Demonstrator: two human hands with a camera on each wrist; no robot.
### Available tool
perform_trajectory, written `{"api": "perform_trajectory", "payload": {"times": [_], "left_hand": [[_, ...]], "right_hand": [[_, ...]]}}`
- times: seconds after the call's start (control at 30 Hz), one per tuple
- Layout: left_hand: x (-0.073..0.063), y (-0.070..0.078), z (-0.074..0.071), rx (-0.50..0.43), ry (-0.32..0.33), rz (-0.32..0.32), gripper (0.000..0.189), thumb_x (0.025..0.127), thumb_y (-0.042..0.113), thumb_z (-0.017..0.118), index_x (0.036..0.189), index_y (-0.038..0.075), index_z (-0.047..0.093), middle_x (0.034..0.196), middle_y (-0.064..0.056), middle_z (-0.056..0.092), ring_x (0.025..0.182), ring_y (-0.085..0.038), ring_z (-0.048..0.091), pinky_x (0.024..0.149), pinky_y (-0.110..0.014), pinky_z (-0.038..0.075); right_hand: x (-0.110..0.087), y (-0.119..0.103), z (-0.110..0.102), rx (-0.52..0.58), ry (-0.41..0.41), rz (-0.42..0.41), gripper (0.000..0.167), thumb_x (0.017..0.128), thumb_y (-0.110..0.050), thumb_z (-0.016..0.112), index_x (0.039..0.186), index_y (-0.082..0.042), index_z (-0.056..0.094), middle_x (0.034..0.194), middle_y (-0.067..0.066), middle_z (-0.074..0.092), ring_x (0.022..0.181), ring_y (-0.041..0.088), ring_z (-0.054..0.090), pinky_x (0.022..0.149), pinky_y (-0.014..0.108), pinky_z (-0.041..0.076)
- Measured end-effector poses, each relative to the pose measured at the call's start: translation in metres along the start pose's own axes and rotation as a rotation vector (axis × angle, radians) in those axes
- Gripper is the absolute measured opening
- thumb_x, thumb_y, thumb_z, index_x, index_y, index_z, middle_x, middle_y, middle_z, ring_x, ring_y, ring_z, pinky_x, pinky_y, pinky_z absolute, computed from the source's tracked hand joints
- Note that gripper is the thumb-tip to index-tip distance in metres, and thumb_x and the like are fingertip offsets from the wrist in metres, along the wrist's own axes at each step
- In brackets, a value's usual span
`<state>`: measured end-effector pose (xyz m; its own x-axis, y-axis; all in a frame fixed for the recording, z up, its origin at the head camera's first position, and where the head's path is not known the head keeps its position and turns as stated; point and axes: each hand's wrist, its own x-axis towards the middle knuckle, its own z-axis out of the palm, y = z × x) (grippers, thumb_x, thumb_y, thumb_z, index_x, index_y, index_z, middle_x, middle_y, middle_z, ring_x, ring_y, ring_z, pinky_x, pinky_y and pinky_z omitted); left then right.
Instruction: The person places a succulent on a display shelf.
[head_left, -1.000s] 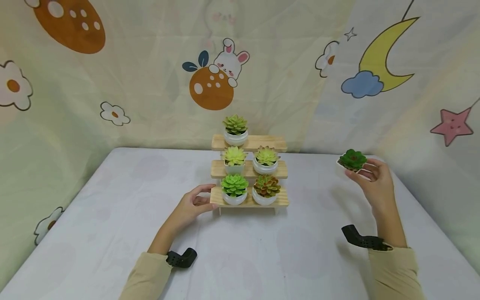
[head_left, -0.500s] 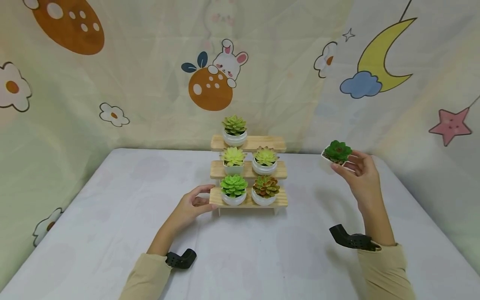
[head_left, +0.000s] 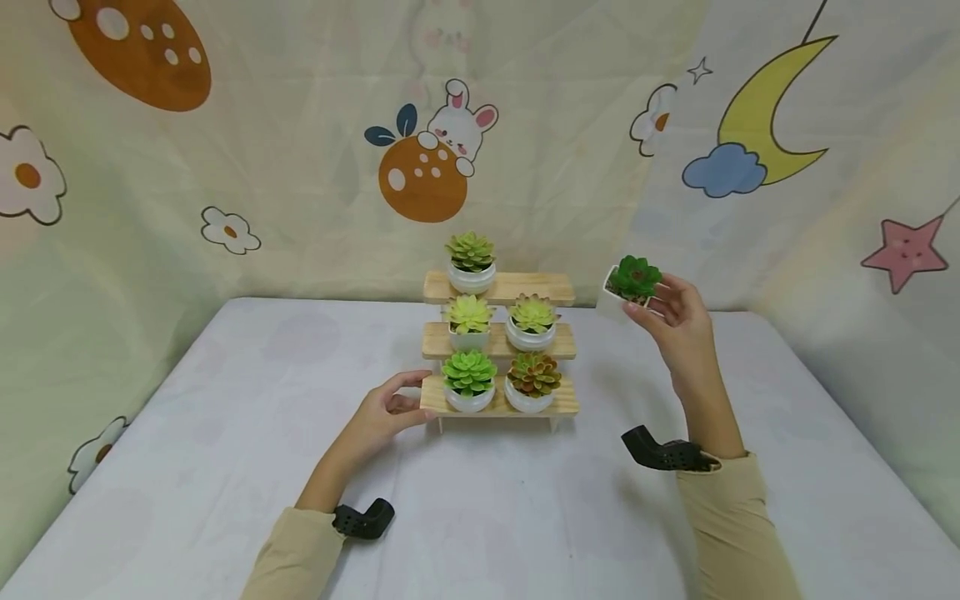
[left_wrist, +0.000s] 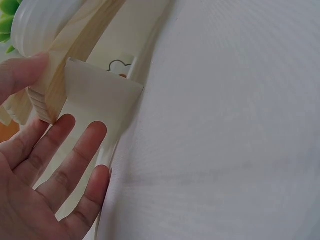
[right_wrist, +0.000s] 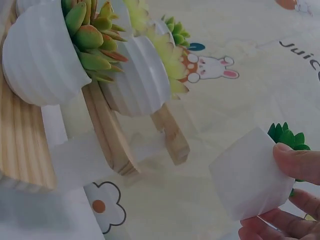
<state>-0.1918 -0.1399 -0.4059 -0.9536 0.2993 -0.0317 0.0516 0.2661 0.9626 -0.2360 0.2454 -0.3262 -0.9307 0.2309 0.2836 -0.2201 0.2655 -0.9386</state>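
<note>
A three-tier wooden plant stand (head_left: 495, 400) holds several potted succulents. My left hand (head_left: 386, 408) grips the left end of its lowest board (left_wrist: 55, 95), thumb on one side and index finger on the other; its other fingers (left_wrist: 82, 155) spread below. My right hand (head_left: 678, 321) holds a dark green succulent (head_left: 635, 277) in a square white pot (right_wrist: 252, 175), raised in the air right of the top tier. The thumb is on one side of this pot, fingers on the other, and the pot tilts.
On the bottom tier sit a bright green succulent (head_left: 468, 373) and a reddish one (head_left: 533, 374). Two pale ones, left (head_left: 468, 314) and right (head_left: 533, 314), share the middle tier. Another green succulent (head_left: 471, 252) stands top left. Printed cloth (head_left: 300, 150) hangs behind the white table (head_left: 225, 467).
My right hand has carried the dark green succulent leftward and upward toward the stand. The left hand has stayed on the lowest board.
</note>
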Motion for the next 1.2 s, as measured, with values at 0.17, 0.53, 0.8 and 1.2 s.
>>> {"api": "perform_trajectory", "payload": {"times": [0.17, 0.53, 0.8, 1.2], "left_hand": [[-0.001, 0.001, 0.0, -0.004, 0.001, 0.001, 0.057, 0.083, 0.02, 0.07, 0.135, 0.017, 0.046, 0.132, -0.013, 0.046, 0.103, -0.022, 0.06, 0.082, -0.03, 0.046], [-0.002, 0.0, 0.0, -0.003, 0.001, 0.0, 0.057, 0.083, 0.02, 0.07, 0.135, 0.016, 0.046, 0.132, -0.013, 0.046, 0.104, -0.022, 0.059, 0.081, -0.03, 0.046], [-0.002, 0.0, -0.001, -0.008, 0.006, -0.005, 0.058, 0.082, 0.02, 0.071, 0.135, 0.016, 0.047, 0.132, -0.013, 0.047, 0.103, -0.022, 0.06, 0.081, -0.029, 0.046], [0.0, 0.001, 0.0, 0.0, 0.003, -0.014, 0.057, 0.083, 0.021, 0.07, 0.135, 0.017, 0.046, 0.132, -0.012, 0.046, 0.104, -0.022, 0.06, 0.082, -0.029, 0.046]], "right_hand": [[0.018, 0.012, 0.014, 0.096, -0.052, -0.038, 0.071, 0.078, -0.025, 0.076, 0.138, -0.018, 0.039, 0.137, 0.006, 0.046, 0.12, 0.016, 0.048, 0.096, 0.026, 0.043], [0.0, -0.048, 0.054, -0.013, -0.139, 0.038, 0.07, 0.088, -0.021, 0.065, 0.145, -0.012, 0.026, 0.142, 0.01, 0.041, 0.124, 0.02, 0.043, 0.103, 0.037, 0.037], [0.007, -0.047, 0.063, -0.041, -0.18, 0.022, 0.07, 0.09, -0.028, 0.061, 0.146, -0.008, 0.024, 0.143, 0.015, 0.038, 0.129, 0.026, 0.038, 0.106, 0.043, 0.032], [0.014, -0.054, 0.069, -0.055, -0.253, 0.024, 0.068, 0.093, -0.025, 0.056, 0.148, -0.01, 0.019, 0.145, 0.016, 0.033, 0.133, 0.028, 0.033, 0.108, 0.046, 0.028]]}}
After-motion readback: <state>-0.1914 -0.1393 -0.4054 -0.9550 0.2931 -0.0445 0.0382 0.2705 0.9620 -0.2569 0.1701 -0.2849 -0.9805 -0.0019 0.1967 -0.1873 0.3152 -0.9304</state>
